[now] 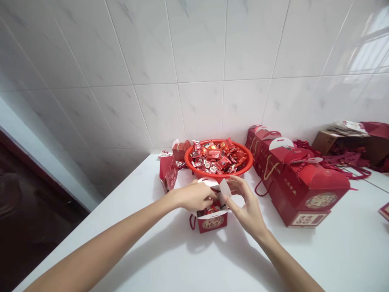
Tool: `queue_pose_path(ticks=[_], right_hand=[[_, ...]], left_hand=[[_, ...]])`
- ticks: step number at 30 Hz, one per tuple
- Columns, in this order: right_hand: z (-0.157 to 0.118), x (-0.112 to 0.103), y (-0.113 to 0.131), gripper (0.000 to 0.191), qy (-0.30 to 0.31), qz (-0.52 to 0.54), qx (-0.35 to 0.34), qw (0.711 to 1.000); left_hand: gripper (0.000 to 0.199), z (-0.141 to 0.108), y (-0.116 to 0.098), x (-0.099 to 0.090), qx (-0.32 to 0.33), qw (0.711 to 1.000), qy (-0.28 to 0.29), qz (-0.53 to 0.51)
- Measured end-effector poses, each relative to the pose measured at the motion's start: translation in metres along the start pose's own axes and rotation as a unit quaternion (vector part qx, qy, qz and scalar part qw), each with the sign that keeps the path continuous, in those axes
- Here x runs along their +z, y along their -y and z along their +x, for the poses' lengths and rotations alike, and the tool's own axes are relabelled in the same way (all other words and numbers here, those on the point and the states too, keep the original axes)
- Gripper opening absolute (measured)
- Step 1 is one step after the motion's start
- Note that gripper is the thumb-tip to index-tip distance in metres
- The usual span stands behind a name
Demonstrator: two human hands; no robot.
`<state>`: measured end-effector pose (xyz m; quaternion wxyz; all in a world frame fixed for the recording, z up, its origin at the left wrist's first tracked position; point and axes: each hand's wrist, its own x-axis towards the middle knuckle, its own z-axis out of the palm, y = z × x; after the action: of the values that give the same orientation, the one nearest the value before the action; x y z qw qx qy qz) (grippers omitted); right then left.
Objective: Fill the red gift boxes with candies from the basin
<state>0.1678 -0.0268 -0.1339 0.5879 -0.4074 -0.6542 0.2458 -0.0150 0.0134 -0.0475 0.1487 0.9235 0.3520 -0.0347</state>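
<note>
A small red gift box (pixel 212 222) with a gold round emblem stands on the white table, its top flaps raised. Wrapped candies (pixel 212 208) show inside. My left hand (pixel 197 195) reaches over the box's left side, fingers curled down at the opening; what they hold, if anything, is hidden. At the right side my right hand (pixel 244 202) has a raised white flap (pixel 225 189) between thumb and fingers. A red cord handle (pixel 192 222) hangs at the box's left. Right behind sits a red plastic basin (pixel 249 163) heaped with wrapped candies (pixel 214 154).
Several closed red gift boxes (pixel 304 188) stand in a row on the right, some stacked. Left of the basin is another red box (pixel 168 172). A brown carton (pixel 326 144) and red ribbons (pixel 343 160) lie at the far right. A tiled wall (pixel 200 107) borders the table (pixel 146 251).
</note>
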Motion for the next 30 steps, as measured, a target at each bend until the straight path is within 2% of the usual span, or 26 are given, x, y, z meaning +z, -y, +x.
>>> queue_pose_path(ticks=[2,4,7,8,10,12,14,17,20,23,25,27,30], right_hand=[[0.0,-0.001,0.005,0.032,0.004,-0.002,-0.004,1.0],[0.0,-0.003,0.009,0.024,0.03,-0.018,-0.008,0.999],[-0.002,-0.003,0.011,0.024,0.09,-0.051,-0.028,0.994],[-0.002,-0.002,0.011,0.025,0.112,-0.064,-0.037,0.991],[-0.003,-0.002,0.01,0.027,0.15,-0.086,-0.053,0.983],[-0.004,-0.002,0.009,0.029,0.171,-0.096,-0.064,0.978],[-0.003,-0.002,0.007,0.031,0.177,-0.097,-0.064,0.977],[-0.002,-0.003,0.005,0.032,0.178,-0.091,-0.056,0.978],[-0.002,-0.004,0.003,0.033,0.172,-0.081,-0.06,0.98],[-0.002,-0.004,0.002,0.033,0.162,-0.075,-0.068,0.982],[-0.003,-0.004,0.002,0.036,0.156,-0.071,-0.07,0.983],[-0.003,-0.004,0.002,0.04,0.149,-0.072,-0.062,0.984],[-0.005,-0.001,0.003,0.046,0.145,-0.077,-0.03,0.986]], left_hand=[[0.03,-0.011,0.003,-0.012,0.028,0.998,-0.024,-0.048],[0.03,-0.023,0.006,-0.021,0.035,0.992,-0.088,-0.084],[0.031,-0.042,0.014,-0.026,-0.034,0.978,-0.186,-0.093],[0.032,-0.047,0.016,-0.025,-0.07,0.974,-0.194,-0.096],[0.036,-0.053,0.021,-0.02,-0.131,0.967,-0.173,-0.133],[0.037,-0.055,0.025,-0.012,-0.155,0.953,-0.16,-0.204],[0.037,-0.054,0.026,-0.004,-0.129,0.935,-0.179,-0.277],[0.041,-0.049,0.023,0.011,-0.041,0.918,-0.206,-0.337],[0.048,-0.044,0.017,0.025,0.024,0.94,-0.178,-0.29],[0.045,-0.043,0.013,0.037,0.041,0.965,-0.184,-0.18],[0.048,-0.043,0.014,0.041,0.013,0.965,-0.219,-0.14],[0.063,-0.042,0.018,0.044,-0.034,0.958,-0.254,-0.132],[0.088,-0.04,0.025,0.046,-0.095,0.944,-0.26,-0.182]])
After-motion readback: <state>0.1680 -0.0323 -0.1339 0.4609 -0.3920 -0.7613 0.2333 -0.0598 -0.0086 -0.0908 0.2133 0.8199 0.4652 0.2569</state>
